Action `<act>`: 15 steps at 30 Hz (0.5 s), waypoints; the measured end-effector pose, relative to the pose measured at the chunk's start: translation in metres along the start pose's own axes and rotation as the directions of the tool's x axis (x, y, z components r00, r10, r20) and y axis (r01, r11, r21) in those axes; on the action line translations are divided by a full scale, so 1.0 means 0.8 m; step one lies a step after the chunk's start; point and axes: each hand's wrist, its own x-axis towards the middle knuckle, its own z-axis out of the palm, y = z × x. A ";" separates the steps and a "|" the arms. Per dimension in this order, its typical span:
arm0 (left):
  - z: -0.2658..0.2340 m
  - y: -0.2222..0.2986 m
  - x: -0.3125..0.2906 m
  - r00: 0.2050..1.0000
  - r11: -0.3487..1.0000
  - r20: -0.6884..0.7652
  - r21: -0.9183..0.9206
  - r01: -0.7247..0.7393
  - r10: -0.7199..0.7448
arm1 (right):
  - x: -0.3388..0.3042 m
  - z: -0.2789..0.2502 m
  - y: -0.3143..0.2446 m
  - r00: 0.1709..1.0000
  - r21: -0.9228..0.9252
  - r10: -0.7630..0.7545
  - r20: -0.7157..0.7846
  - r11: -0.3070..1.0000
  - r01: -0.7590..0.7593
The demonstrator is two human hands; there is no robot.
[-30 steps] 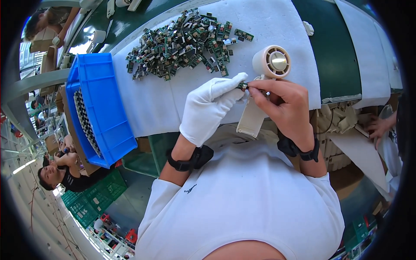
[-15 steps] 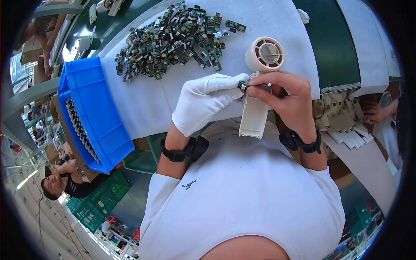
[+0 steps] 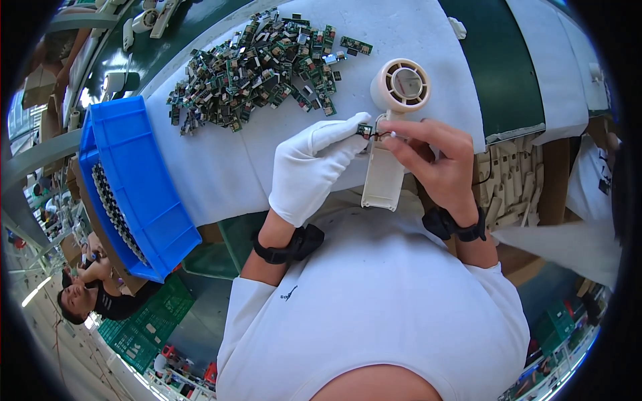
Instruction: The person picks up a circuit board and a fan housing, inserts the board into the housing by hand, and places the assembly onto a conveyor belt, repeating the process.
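My left hand, in a white glove, pinches a small green circuit board between thumb and fingertips. Bare, my right hand closes thumb and forefinger around a thin dark wire with a small white plug, right beside the board. Beneath both hands lies a cream handheld fan; its round slatted head points away from me. The fan's open handle shell extends toward my body. My fingers hide part of the neck and the wire's far end.
A large heap of green circuit boards covers the far left of the white table. At left, a blue bin leans beside a row of small parts. A box of cream handle pieces stands at right, near another person.
My right fingertips have shifted slightly off the board, and the white plug now sits between them. At right, the other person's hand has left the cream pieces and a pale sheet has moved.
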 end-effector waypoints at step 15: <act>-0.003 0.000 -0.002 0.997 0.998 0.042 -0.013 0.063 -0.063 | 0.010 0.010 -0.021 0.975 -0.187 -0.221 0.014 0.957 0.220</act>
